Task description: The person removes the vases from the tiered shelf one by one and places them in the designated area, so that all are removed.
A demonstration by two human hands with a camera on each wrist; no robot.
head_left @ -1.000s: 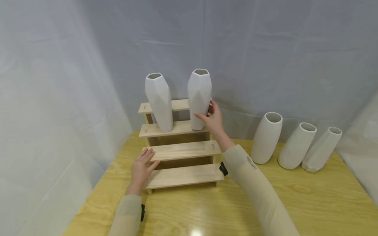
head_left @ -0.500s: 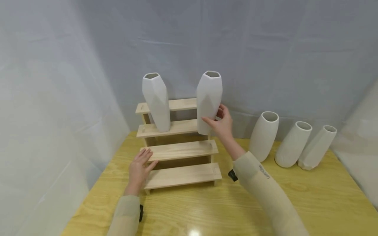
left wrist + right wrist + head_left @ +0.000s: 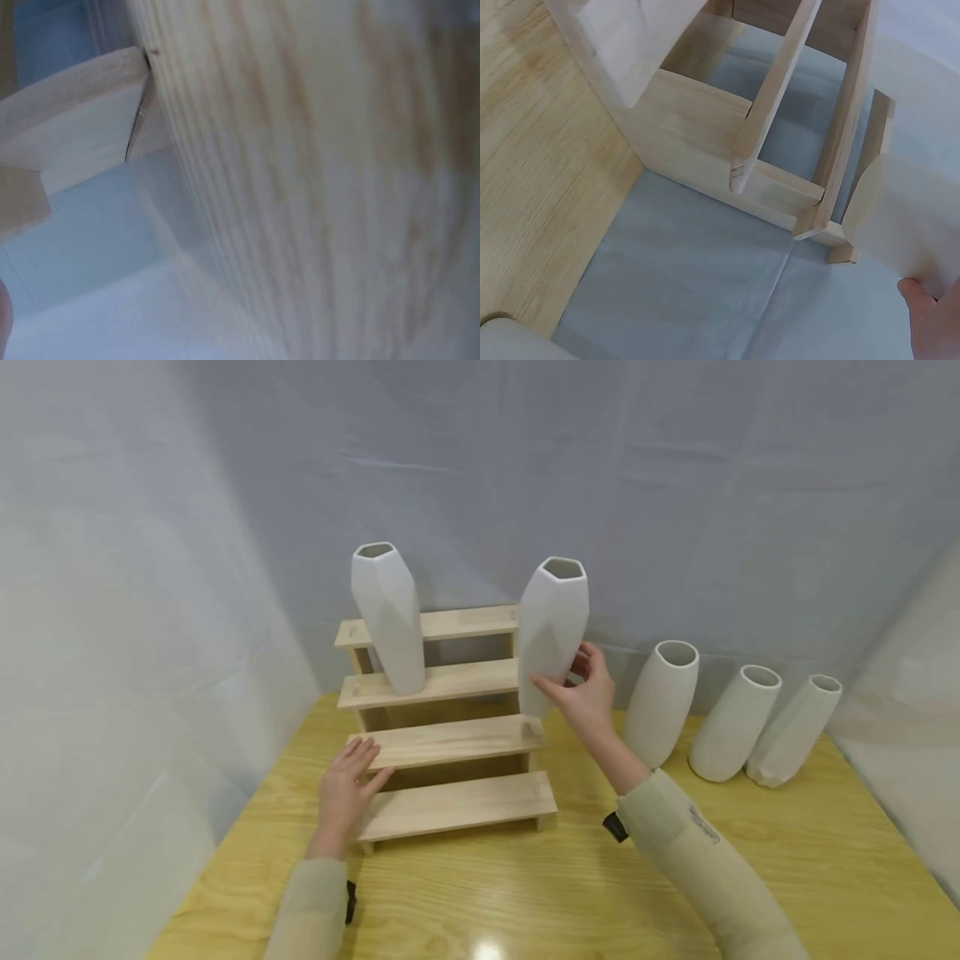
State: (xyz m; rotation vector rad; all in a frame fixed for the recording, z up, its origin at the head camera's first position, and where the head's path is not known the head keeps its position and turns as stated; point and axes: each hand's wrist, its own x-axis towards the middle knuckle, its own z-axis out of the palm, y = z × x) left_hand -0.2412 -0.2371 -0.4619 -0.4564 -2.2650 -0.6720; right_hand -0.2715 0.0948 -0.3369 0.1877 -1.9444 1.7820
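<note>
Yellow table (image 3: 750, 860); three vases (image 3: 731, 722) beside held vase (image 3: 551, 631).

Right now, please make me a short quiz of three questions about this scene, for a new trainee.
1. True or false: the right hand holds a faceted white vase clear of the wooden step shelf.
2. How many vases stand on the table to the right of the shelf?
3. Where does the left hand rest? A) on a vase B) at the shelf's left end

Key: 1 true; 2 three; 3 B
</note>
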